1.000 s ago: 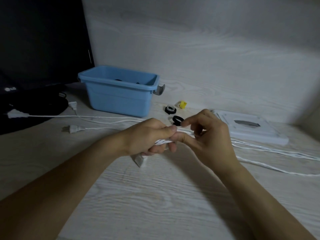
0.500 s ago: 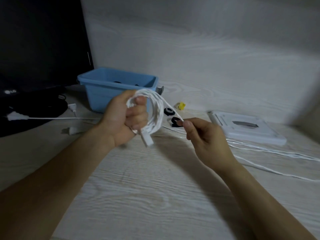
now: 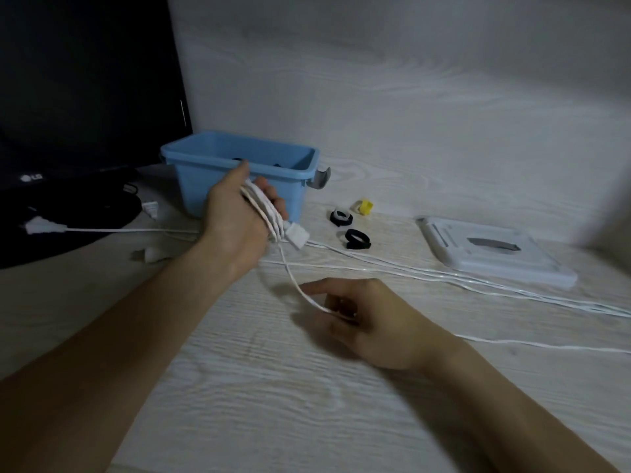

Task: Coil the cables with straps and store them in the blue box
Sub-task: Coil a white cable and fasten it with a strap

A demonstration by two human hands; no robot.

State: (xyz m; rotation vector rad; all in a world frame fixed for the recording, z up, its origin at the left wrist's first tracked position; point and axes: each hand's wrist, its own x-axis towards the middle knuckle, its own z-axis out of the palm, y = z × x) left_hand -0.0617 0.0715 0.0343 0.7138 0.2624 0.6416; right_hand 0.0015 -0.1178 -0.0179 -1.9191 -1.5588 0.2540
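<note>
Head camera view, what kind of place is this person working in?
Most likely a home or office desk. A dark monitor stands at the back left of a pale wood-grain desk, with white cables trailing across it and a blue box beside a few loose straps.

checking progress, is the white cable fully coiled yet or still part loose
Part loose. The left hand holds several loops of thin white cable, but a strand runs down to the right hand, which pinches it.
</note>
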